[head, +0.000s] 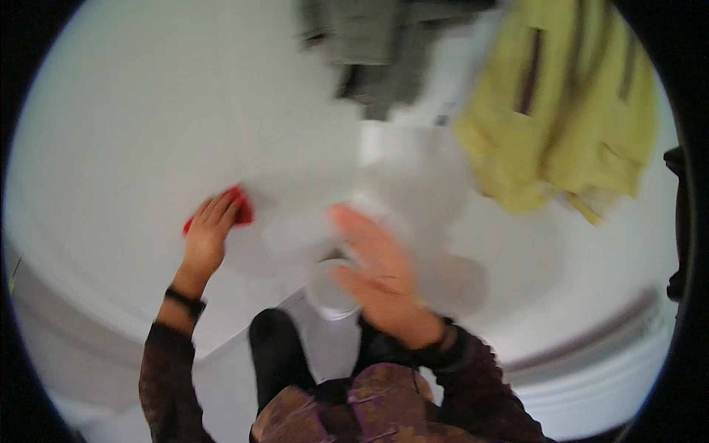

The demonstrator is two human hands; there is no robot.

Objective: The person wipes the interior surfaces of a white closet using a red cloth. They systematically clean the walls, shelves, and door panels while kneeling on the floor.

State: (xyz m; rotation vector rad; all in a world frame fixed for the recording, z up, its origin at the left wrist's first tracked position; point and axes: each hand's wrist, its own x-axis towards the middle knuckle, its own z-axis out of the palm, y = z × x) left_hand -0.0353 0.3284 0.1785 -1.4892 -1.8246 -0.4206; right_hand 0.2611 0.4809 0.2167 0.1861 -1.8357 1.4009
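A red cloth (pixel 242 206) lies under my left hand (pixel 212 221), pressed against a white wall (pixel 138 122) on the left. My right hand (pixel 382 271) is raised near the middle of the view, blurred, its fingers apart and nothing in it. Partly behind that hand, low down by my legs, is a round white container (pixel 331 293); its contents cannot be made out. Dark bands are on both wrists.
Yellow garments (pixel 554 122) hang at the upper right, and grey-green clothing (pixel 376 50) hangs at the top middle. Two white walls meet at a corner ahead. A grey floor (pixel 227 382) shows around my legs.
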